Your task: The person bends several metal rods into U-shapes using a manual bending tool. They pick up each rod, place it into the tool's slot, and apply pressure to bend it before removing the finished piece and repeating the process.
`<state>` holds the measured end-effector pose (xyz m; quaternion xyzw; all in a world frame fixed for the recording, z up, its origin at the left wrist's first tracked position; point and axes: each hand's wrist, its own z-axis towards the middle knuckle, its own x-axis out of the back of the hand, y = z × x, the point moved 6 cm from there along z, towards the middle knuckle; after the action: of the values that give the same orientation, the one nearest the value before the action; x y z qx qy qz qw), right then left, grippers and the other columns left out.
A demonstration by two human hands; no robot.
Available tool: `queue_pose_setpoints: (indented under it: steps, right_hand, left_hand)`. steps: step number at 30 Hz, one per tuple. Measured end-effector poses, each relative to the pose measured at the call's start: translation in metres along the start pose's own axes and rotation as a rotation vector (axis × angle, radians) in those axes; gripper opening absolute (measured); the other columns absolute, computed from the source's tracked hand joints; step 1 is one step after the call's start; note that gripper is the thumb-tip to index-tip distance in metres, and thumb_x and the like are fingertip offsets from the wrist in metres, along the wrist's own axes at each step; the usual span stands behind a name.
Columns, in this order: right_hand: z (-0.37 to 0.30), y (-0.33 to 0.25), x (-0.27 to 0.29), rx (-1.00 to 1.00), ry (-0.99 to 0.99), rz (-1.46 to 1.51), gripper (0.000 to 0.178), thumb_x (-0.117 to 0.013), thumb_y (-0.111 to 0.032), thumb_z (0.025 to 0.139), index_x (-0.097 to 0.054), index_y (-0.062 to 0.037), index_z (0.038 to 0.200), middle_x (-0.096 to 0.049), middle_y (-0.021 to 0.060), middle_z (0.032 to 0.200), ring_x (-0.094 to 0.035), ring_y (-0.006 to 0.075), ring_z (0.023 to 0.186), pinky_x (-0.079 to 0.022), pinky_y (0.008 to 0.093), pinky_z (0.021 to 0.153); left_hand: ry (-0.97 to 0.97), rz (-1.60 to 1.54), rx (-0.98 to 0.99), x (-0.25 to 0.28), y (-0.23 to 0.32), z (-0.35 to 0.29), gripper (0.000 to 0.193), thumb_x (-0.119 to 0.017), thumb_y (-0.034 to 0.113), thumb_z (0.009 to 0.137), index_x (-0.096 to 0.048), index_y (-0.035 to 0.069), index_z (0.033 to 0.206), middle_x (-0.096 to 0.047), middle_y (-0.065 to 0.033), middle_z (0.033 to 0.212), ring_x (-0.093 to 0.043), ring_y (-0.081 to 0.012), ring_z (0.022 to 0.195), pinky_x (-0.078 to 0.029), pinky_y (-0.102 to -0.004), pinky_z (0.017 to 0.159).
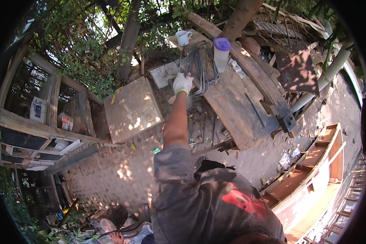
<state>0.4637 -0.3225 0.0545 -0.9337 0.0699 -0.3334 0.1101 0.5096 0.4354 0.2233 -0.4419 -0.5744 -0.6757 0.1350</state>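
Note:
My left hand (182, 84), in a pale work glove with a yellow-green cuff, reaches far forward over the edge of a wooden bench (242, 107). Its fingers look curled around a bent steel rod at the left side of a stack of rectangular steel stirrups (205, 67). The glove hides the exact grip. Beyond the stack stands a white mug (184, 38); to its right is a translucent tumbler with a purple lid (221, 55). A crumpled white wrapper (236, 69) lies beside the tumbler. My right hand does not show.
A square board (132, 109) stands left of the bench, near a weathered wooden frame (51, 128). A thick beam (248, 61) runs along the bench's far side. An orange-brown wooden cabinet (309, 166) lies at the right. Another person's hand (117, 237) appears at the lower left.

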Motion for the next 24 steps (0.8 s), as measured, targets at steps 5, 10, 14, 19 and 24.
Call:
queue_pose_setpoints:
  steps: [5, 10, 14, 19, 24]
  right_hand:
    - [-0.002, -0.013, 0.002, 0.027, -0.003, 0.003, 0.034, -0.072, -0.027, 0.078, -0.068, 0.0004, 0.098, -0.064, 0.0160, 0.088, -0.062, 0.0251, 0.088, -0.050, 0.0373, 0.070]
    - [-0.008, -0.015, 0.003, 0.033, -0.011, 0.009, 0.033, -0.073, -0.026, 0.078, -0.067, 0.0003, 0.097, -0.064, 0.0146, 0.086, -0.062, 0.0236, 0.086, -0.049, 0.0366, 0.069]
    - [-0.014, -0.018, 0.007, 0.043, -0.016, 0.003, 0.032, -0.073, -0.026, 0.078, -0.067, 0.0002, 0.096, -0.063, 0.0135, 0.084, -0.061, 0.0225, 0.084, -0.049, 0.0360, 0.067]
    - [-0.024, -0.022, 0.012, 0.049, -0.030, 0.027, 0.031, -0.074, -0.025, 0.078, -0.067, 0.0000, 0.095, -0.063, 0.0121, 0.082, -0.061, 0.0211, 0.082, -0.049, 0.0353, 0.066]
    - [-0.035, -0.032, 0.021, 0.071, -0.058, 0.071, 0.030, -0.074, -0.024, 0.078, -0.066, -0.0001, 0.094, -0.062, 0.0107, 0.080, -0.060, 0.0197, 0.080, -0.048, 0.0346, 0.065]
  left_hand:
    - [0.043, -0.393, -0.104, -0.020, -0.022, 0.017, 0.040, -0.059, 0.037, 0.088, -0.066, -0.002, 0.096, -0.068, -0.0259, 0.092, -0.064, -0.0437, 0.090, -0.050, -0.0493, 0.080]
    - [0.103, -0.288, -0.187, -0.005, 0.018, -0.051, 0.030, -0.061, 0.030, 0.088, -0.064, 0.000, 0.095, -0.067, -0.0258, 0.088, -0.063, -0.0447, 0.087, -0.049, -0.0504, 0.077]
    - [0.047, -0.188, -0.293, -0.007, 0.038, -0.101, 0.025, -0.065, 0.027, 0.084, -0.063, 0.003, 0.091, -0.065, -0.0240, 0.086, -0.062, -0.0442, 0.087, -0.049, -0.0512, 0.076]
    - [0.083, -0.271, -0.262, 0.002, 0.025, -0.126, 0.027, -0.060, 0.029, 0.087, -0.062, 0.002, 0.085, -0.063, -0.0241, 0.079, -0.062, -0.0431, 0.079, -0.048, -0.0492, 0.071]
    - [0.006, -0.331, -0.325, -0.001, 0.002, -0.151, 0.026, -0.063, 0.026, 0.085, -0.055, 0.002, 0.080, -0.058, -0.0240, 0.074, -0.058, -0.0456, 0.076, -0.044, -0.0511, 0.065]
